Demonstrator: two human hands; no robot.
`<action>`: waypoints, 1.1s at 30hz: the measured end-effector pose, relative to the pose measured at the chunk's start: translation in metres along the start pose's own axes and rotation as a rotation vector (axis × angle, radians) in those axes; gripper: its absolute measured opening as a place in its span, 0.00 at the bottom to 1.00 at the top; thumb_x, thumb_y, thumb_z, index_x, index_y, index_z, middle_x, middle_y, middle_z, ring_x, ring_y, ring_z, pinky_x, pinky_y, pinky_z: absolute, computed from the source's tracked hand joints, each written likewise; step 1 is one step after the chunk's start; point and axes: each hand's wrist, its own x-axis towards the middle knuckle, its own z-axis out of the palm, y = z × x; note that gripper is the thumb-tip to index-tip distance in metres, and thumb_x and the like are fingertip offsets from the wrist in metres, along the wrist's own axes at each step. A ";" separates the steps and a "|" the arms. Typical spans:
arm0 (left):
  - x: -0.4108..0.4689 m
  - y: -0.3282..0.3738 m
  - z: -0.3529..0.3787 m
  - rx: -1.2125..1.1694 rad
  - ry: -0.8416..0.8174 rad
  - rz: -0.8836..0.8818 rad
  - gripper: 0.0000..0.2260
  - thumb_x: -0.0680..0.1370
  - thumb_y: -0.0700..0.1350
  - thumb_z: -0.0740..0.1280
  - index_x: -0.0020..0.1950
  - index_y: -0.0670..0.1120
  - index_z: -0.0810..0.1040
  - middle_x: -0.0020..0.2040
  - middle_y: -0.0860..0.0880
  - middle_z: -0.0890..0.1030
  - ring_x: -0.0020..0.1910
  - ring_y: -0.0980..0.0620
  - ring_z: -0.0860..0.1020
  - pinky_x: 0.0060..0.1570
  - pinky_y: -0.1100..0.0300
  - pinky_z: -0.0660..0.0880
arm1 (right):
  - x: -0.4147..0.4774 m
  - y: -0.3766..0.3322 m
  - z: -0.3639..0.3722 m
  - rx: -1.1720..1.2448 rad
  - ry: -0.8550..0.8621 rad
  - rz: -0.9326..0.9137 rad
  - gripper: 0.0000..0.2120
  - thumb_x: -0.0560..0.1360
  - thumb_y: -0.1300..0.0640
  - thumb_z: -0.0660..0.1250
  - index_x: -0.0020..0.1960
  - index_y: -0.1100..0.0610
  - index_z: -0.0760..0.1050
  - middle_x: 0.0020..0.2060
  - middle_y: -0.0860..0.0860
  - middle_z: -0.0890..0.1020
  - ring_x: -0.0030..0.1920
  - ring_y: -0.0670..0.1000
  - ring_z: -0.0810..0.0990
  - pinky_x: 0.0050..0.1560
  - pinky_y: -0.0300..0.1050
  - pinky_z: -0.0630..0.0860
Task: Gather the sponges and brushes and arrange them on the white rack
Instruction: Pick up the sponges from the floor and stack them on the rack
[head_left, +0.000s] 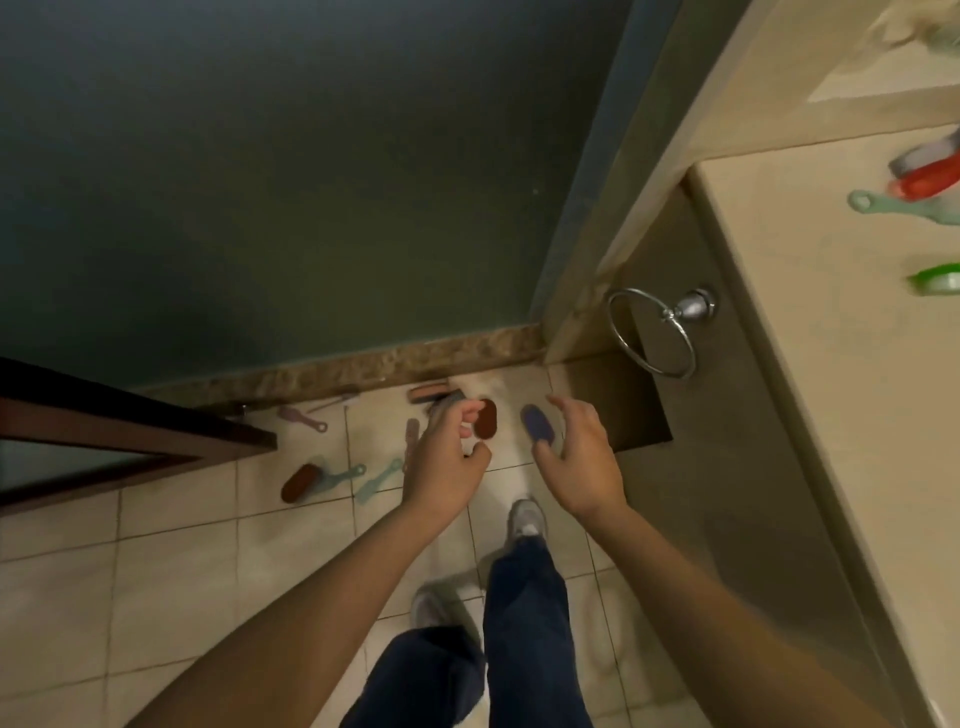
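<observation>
The right hand (576, 457) hangs with fingers spread, holding nothing, a blue sponge (535, 422) just past its thumb. The left hand (447, 460) is loosely curled; whether it grips the grey brush (445, 401) at its fingertips is unclear. A red-brown sponge (487, 425) lies between the hands, and teal brushes (378, 480) lie further left.

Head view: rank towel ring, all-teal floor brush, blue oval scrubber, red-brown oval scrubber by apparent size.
1. towel ring, clearly largest, though nearer the camera.
2. all-teal floor brush, long but thin.
3. blue oval scrubber and red-brown oval scrubber: alike; left hand and right hand partly hide them; unranked.
</observation>
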 end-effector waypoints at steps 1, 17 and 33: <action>0.014 -0.014 0.013 -0.003 -0.001 -0.015 0.21 0.74 0.40 0.67 0.62 0.57 0.71 0.53 0.64 0.72 0.54 0.58 0.75 0.68 0.46 0.67 | 0.014 0.016 0.011 -0.002 -0.017 0.010 0.26 0.76 0.56 0.66 0.72 0.51 0.64 0.68 0.49 0.69 0.65 0.48 0.71 0.59 0.40 0.67; 0.233 -0.286 0.250 0.068 -0.057 -0.110 0.22 0.75 0.45 0.69 0.67 0.52 0.70 0.66 0.49 0.72 0.60 0.52 0.75 0.53 0.62 0.71 | 0.211 0.310 0.254 -0.083 -0.118 0.132 0.28 0.73 0.56 0.66 0.72 0.49 0.63 0.68 0.50 0.69 0.64 0.52 0.71 0.62 0.47 0.72; 0.327 -0.399 0.359 0.401 0.008 -0.175 0.43 0.73 0.50 0.72 0.77 0.57 0.46 0.77 0.48 0.49 0.73 0.43 0.60 0.67 0.46 0.69 | 0.300 0.434 0.360 -0.341 -0.165 0.149 0.35 0.75 0.52 0.69 0.76 0.44 0.54 0.76 0.50 0.54 0.73 0.58 0.60 0.67 0.54 0.70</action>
